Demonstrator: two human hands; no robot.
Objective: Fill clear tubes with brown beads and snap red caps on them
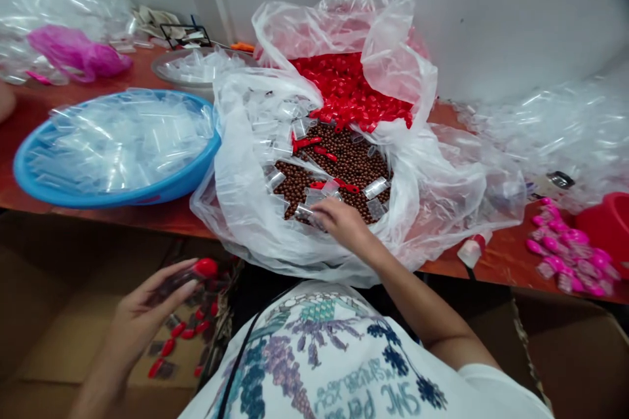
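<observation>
My left hand holds a small clear container with a red cap above an open cardboard box. More red-capped containers lie in that box. Inside a white plastic bag, my right hand reaches down to the brown beads, its fingers closed on a small clear plastic tube. Around it on the beads are loose clear tubes and red caps. Behind the beads, the bag meets a heap of red caps.
A blue basin of clear plastic pieces stands on the red table at left, with a tray of similar pieces behind it. Pink-capped containers and a red bowl are at right. A cardboard box sits below the table edge.
</observation>
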